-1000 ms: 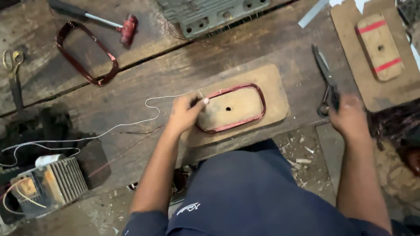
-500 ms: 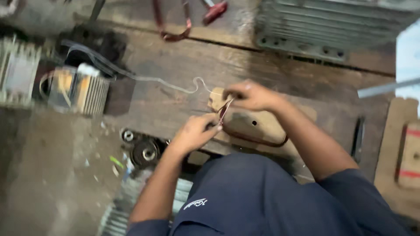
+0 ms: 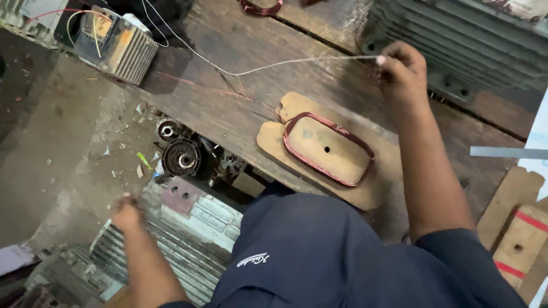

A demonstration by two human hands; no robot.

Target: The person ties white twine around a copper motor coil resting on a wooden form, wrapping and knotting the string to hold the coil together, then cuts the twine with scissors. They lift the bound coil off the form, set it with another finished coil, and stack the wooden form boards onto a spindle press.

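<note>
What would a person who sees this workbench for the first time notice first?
Most striking is the copper wire coil, wound around a flat wooden former in the middle of the wooden bench. Above it, the right hand pinches a thin white string that stretches left across the bench towards a transformer at the upper left. The left hand hangs low at the lower left, over a ribbed grey metal housing.

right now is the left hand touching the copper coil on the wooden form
Apart. The head view shows the left hand low over the finned metal housing, with bench edge and floor parts between it and the copper coil.
</note>
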